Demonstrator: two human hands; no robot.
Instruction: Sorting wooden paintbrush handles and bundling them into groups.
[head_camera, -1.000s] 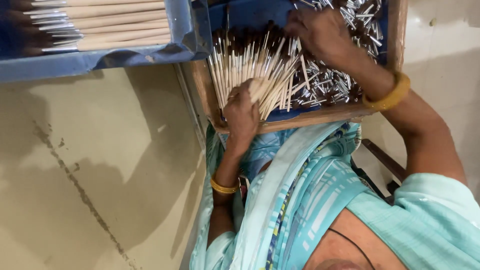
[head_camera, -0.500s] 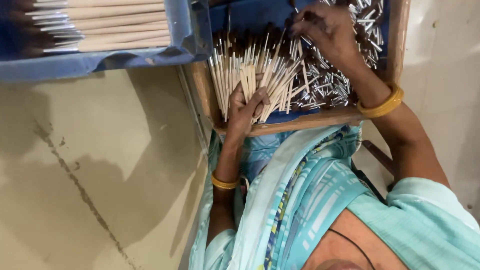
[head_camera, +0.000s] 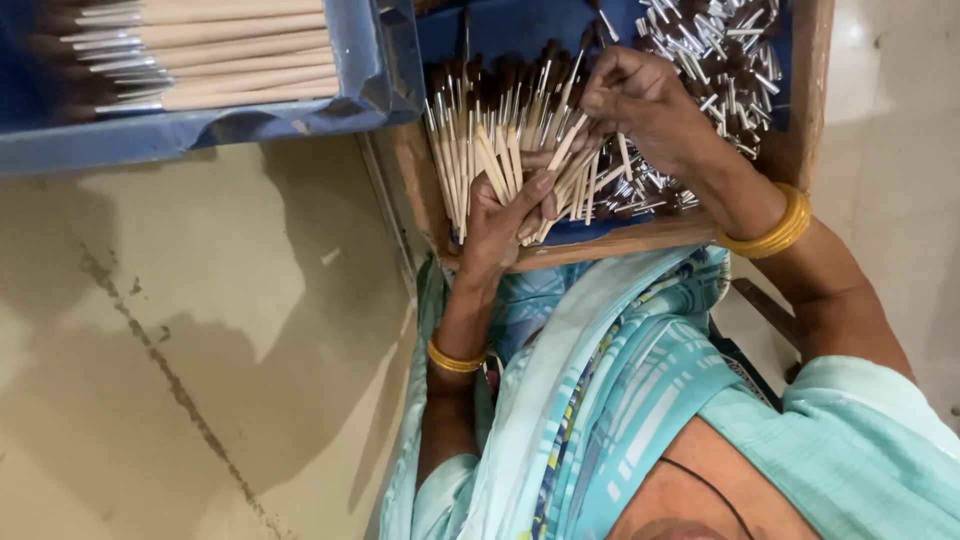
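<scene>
Pale wooden brush handles (head_camera: 500, 165) are fanned in the left hand (head_camera: 500, 215), fingers closed round the bundle over the wooden tray (head_camera: 810, 110), while the right hand (head_camera: 640, 100) pinches a single handle at the fan's upper edge. Judged from this, steady work calls for a firm bundle grip, tips aligned, one piece drawn at a time. Loose metal ferrules (head_camera: 710, 50) lie on the tray's blue lining; a blue box (head_camera: 200, 130) of finished brushes sits at upper left; no labels visible.

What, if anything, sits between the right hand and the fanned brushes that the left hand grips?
Nothing visible. The right hand already pinches one pale handle at the top of the fanned brushes that the left hand grips; the loose metal ferrules lie beyond it in the wooden tray.
</scene>
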